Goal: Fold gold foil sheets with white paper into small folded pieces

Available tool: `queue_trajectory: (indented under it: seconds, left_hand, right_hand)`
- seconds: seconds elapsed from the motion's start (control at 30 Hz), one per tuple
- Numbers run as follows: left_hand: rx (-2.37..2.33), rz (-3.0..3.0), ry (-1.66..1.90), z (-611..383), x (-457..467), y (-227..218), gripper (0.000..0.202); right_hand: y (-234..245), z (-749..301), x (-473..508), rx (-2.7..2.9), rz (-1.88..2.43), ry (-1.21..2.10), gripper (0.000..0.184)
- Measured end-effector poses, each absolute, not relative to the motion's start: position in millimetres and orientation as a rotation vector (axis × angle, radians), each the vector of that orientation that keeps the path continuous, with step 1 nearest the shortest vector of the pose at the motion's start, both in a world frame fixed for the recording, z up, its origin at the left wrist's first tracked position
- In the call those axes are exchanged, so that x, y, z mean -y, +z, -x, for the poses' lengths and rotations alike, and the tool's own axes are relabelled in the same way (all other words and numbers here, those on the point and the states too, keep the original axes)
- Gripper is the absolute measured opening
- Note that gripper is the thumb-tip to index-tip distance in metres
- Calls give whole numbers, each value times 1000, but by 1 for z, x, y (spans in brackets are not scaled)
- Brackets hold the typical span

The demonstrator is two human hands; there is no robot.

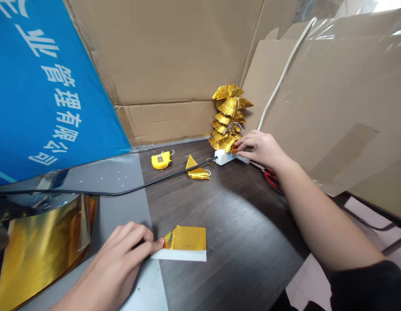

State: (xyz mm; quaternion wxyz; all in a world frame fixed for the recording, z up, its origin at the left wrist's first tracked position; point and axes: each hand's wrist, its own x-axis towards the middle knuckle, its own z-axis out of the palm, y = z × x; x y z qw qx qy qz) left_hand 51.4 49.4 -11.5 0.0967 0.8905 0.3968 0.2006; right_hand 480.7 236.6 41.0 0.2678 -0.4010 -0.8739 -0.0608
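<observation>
My left hand (122,255) rests at the table's near edge, fingers curled and pinching the left corner of a folded gold foil sheet (186,239) whose white underside shows along its front. My right hand (260,148) reaches to the far corner, fingertips pinched on a folded gold piece at the foot of a tall leaning stack of folded gold pieces (228,114). The stack stands on a white power strip (223,157). One loose folded gold piece (196,169) lies on the dark table in front of the strip.
A yellow tape measure (161,160) lies near the back. A black cable (122,190) crosses the table to the strip; a white cord (284,71) climbs the cardboard wall. Large gold foil sheets (41,246) lie at left. Red-handled scissors (272,178) sit under my right forearm. Cardboard walls surround the table.
</observation>
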Motion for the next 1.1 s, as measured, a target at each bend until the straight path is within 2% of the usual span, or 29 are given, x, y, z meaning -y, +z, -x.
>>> queue_trajectory:
  seconds: [0.67, 1.1]
  left_hand:
    - [-998, -2786, 552, -43, -57, -10, 28]
    - [-1067, -2721, 575, -48, -55, -10, 27]
  right_hand:
    - [43, -488, -236, 2482, 1051, -160, 14]
    - [48, -483, -230, 2504, 1086, -154, 16]
